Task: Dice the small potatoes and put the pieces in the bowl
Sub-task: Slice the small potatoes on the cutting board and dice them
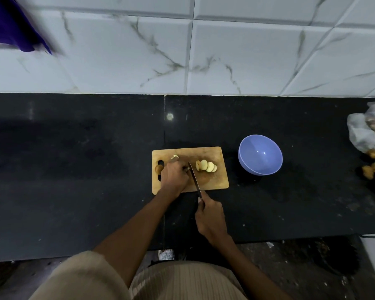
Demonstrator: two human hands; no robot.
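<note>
Right hand (209, 215) grips one knife (194, 177); left hand (174, 176) pins a potato beside four slices (206, 166); one bowl (260, 154) nearby.

I can read no text, label, brand, number or sign anywhere from here.

Wooden cutting board (212, 152) sat mid black tabletop (74, 169), potato slices (206, 166) on it, blue plastic bowl (260, 154) right, plastic bag (364, 131) far right.
</note>
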